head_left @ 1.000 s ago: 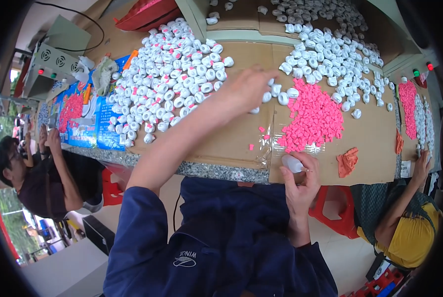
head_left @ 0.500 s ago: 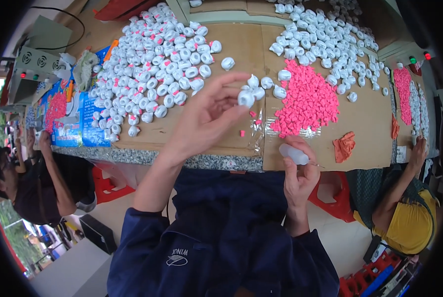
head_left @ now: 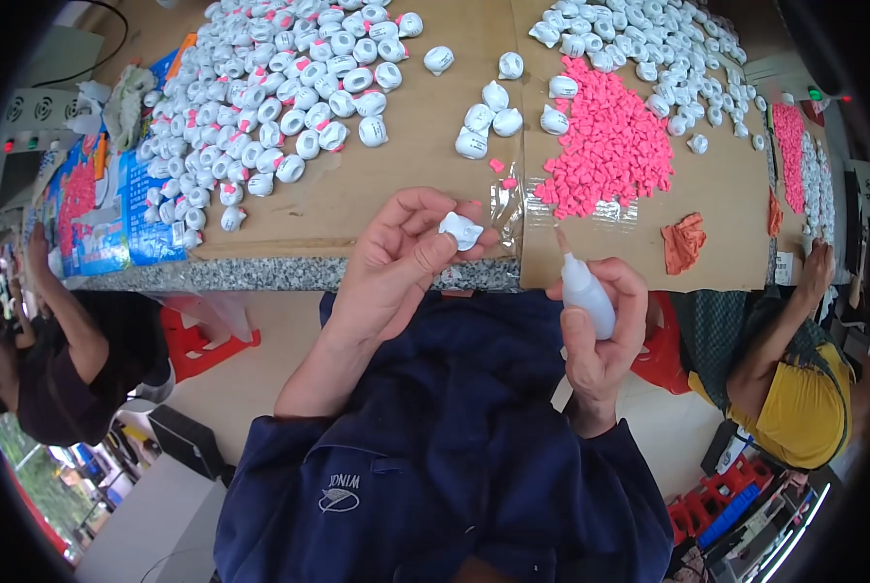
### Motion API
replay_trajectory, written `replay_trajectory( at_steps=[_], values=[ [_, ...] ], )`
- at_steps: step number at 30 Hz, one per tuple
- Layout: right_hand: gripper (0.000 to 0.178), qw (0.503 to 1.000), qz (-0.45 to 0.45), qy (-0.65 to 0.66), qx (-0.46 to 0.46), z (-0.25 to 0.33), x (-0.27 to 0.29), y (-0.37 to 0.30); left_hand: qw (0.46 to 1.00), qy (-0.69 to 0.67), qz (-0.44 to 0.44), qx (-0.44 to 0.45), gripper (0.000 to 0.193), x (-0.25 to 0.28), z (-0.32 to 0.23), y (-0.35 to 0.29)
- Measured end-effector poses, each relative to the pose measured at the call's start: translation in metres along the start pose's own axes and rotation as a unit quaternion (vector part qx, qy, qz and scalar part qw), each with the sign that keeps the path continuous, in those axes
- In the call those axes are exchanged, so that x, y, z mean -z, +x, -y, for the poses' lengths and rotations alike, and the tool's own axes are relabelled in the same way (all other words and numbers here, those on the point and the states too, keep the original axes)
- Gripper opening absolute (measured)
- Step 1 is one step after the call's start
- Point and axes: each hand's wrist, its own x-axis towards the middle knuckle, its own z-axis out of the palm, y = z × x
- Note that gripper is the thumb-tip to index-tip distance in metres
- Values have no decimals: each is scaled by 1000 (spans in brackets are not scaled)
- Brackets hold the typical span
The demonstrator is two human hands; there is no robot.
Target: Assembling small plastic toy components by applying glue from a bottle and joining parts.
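At the far left edge, a person in a dark top point(head_left: 61, 369) sits beside the counter point(head_left: 289, 274), whose stone front edge shows beneath sheets of brown cardboard point(head_left: 425, 146). A blue printed sheet point(head_left: 129, 209) lies on the counter's left end. Next to it, a large heap of white caps point(head_left: 270, 97) covers the cardboard, many showing pink inserts. Toward centre, the left hand point(head_left: 396, 257) is raised above the counter edge, thumb and forefingers pressed together on 1 white cap point(head_left: 460, 230), which sits at the fingertips, clear of the counter surface. Behind it, a small loose group of white caps point(head_left: 498, 107) lies just left of a pile of pink pieces point(head_left: 610, 146). The right hand point(head_left: 600, 335) is wrapped closed around a small white squeeze bottle point(head_left: 583, 291), held upright with its pointed nozzle aimed up, near the cap but apart from it. A crumpled orange rag point(head_left: 685, 241) lies on the cardboard right of the bottle. A second heap of white caps point(head_left: 649, 39) occupies the upper right. At the right edge, a person in a yellow top point(head_left: 795, 408) sits at the counter.
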Motion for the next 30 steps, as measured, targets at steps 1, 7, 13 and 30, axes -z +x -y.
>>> replay_trajectory(
  at_steps=[1,7,13,30],
  values=[
    [49,1000,-1,-1,0,-1,1,-1,1000,3,-18,-11,34,-2,1,0],
    [39,991,18,-36,124,-6,10,7,997,62,-41,11,27,-3,3,-2],
    [37,997,8,-9,74,-11,5,7,996,76,-50,24,25,-3,4,-2],
    [42,996,22,-34,76,-11,5,10,998,41,-40,11,23,-3,3,1]
  ],
)
